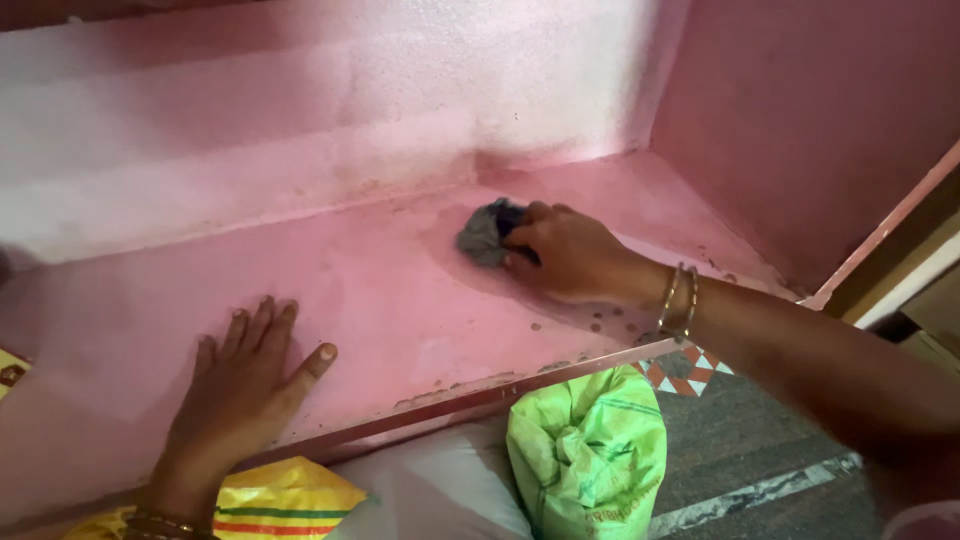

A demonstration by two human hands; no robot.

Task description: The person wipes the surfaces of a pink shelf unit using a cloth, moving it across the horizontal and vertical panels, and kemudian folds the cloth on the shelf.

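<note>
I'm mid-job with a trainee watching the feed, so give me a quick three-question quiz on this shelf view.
1. True or false: the left hand lies flat, fingers spread, on the pink shelf.
2. What does the right hand press onto the shelf? A) a yellow sponge B) a crumpled grey cloth C) a brush
3. Fill in: below the shelf's front edge stands a bright ____ sack.

Key:
1. True; it holds nothing.
2. B, the grey cloth, near the shelf's back right corner, with a damp-looking patch around it.
3. Green; the green sack sits beside a white sack and a yellow bag.
</note>
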